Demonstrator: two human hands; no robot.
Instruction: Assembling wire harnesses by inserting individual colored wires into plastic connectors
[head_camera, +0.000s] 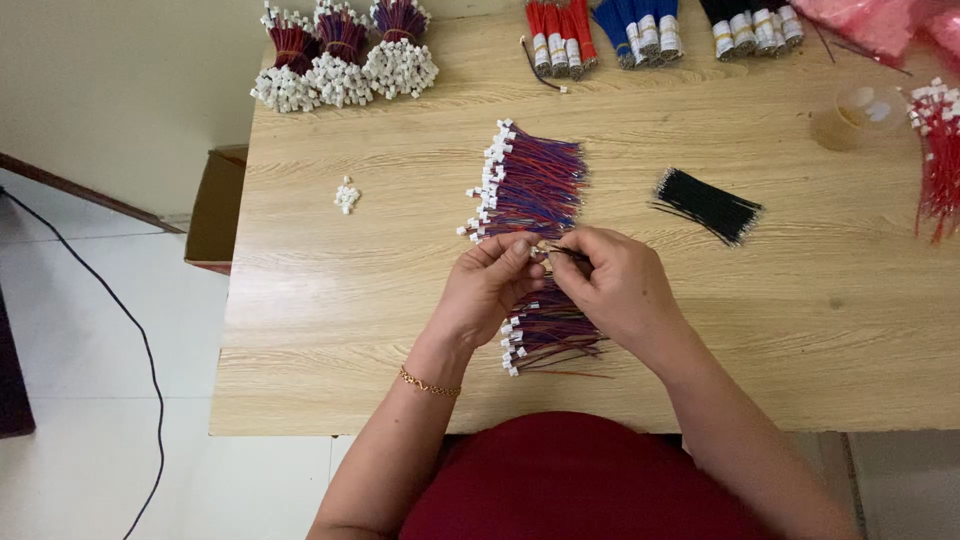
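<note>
Far to our left hand's (487, 285) side lies a small clump of white connectors (347, 195). That hand pinches a tiny white connector (540, 252), as far as we can tell at this size. Our right hand (615, 285) meets it fingertip to fingertip, gripping a thin dark wire (568, 252) whose long axis runs left-right toward the connector. Beneath both hands lies the red-and-blue wire row (535, 185); beyond the right hand, a black wire bundle (708, 205).
</note>
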